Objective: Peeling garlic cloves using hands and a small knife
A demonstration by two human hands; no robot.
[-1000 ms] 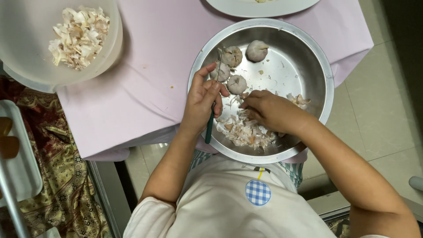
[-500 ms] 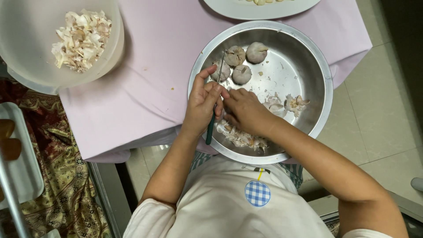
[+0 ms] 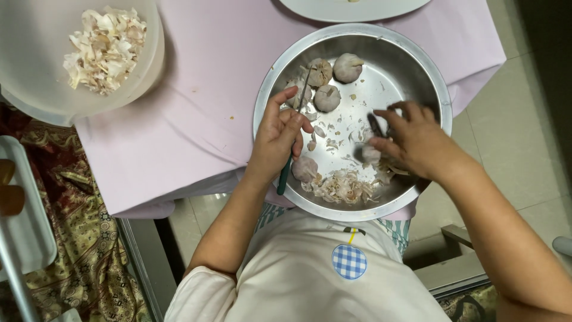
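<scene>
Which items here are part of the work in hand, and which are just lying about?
In use:
- steel bowl
- garlic bulbs
- loose garlic skins
- green-handled knife, held in the left hand
- garlic piece at the right hand

Lying about:
- white bowl of peelings
- white plate at the top edge
- white tray
- pink cloth

One steel bowl [image 3: 438, 89], one plastic bowl of peels [image 3: 36, 89], five garlic bulbs [image 3: 327, 98], one knife [image 3: 286, 173]

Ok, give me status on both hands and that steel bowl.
Left hand grips a green-handled knife. Right hand holds a garlic piece over the steel bowl. Loose skins heaped below.
</scene>
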